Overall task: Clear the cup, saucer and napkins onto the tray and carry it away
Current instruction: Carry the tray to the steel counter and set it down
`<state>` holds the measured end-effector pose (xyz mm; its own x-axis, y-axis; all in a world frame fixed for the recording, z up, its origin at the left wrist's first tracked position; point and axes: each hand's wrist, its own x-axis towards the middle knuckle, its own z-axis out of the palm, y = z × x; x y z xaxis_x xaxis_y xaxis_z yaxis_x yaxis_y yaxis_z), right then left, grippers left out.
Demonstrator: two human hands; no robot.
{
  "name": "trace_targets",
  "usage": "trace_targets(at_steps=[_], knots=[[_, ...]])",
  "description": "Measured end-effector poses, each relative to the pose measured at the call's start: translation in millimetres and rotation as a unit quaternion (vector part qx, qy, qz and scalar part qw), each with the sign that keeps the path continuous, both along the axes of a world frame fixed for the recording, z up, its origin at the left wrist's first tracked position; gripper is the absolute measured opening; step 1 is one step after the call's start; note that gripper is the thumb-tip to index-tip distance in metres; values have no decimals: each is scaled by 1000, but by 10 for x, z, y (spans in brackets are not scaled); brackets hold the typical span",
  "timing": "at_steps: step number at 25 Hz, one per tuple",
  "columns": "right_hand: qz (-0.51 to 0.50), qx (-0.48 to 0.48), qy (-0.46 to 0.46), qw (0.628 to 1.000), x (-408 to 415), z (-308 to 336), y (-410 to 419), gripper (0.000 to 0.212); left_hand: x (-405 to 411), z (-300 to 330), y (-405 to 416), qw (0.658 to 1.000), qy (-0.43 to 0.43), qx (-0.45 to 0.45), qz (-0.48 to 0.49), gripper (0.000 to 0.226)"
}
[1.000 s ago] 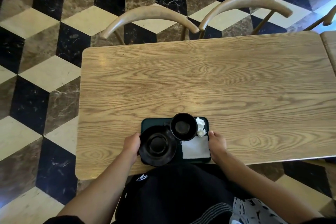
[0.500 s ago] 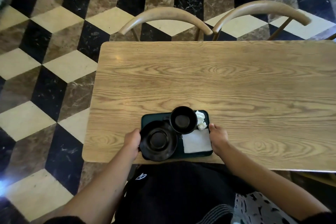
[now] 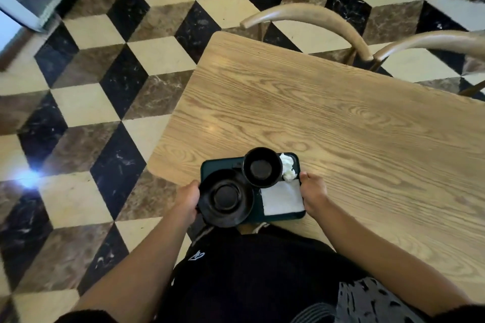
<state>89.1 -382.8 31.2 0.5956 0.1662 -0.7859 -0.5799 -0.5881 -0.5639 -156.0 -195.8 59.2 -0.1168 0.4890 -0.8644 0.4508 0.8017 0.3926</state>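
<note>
Between the two hands sits the dark green tray point(image 3: 220, 165), carried at waist height with its near edge against the person's dark clothing and its far end out over the corner of the wooden tabletop point(image 3: 341, 126). The left hand point(image 3: 186, 199) is closed around the tray's left edge and the right hand point(image 3: 313, 193) around the right edge, thumb on top, one on each side, I'd say, so the load stays level. Just beside the left hand the black saucer point(image 3: 226, 198) lies flat, its rim overhanging the tray's near corner; placing it low and wide probably keeps it from sliding. Beyond it, roughly midway between the hands, the black cup point(image 3: 262, 167) stands upright and looks empty. Touching the right hand is the folded white napkin point(image 3: 282, 198), lying flat, and past that hand's thumb the crumpled napkin point(image 3: 288, 170) is wedged between the cup and the tray's rim, where it is less likely to blow off. Everything is aboard, so only the carrying seems left; the chairs point(image 3: 309, 18) stand well beyond.
</note>
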Motion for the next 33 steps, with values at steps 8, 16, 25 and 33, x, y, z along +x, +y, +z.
trace_targets(at_steps=[8, 16, 25, 33], knots=[[45, -18, -17, 999, -581, 21, 410, 30, -775, 76, 146, 999, -43, 4, 28, 28], [70, -38, 2, 997, -1540, -71, 873, 25, -1971, 35, 335, 996, -57, -13, 66, 25], [221, -34, -1, 975, -2603, -80, 1705, 23, -3247, 98, 578, 985, -56, 29, 160, 24], [223, 7, 53, 973, -3403, 190, 2735, 23, -3970, 125, 982, 967, -27, 45, 249, 21]])
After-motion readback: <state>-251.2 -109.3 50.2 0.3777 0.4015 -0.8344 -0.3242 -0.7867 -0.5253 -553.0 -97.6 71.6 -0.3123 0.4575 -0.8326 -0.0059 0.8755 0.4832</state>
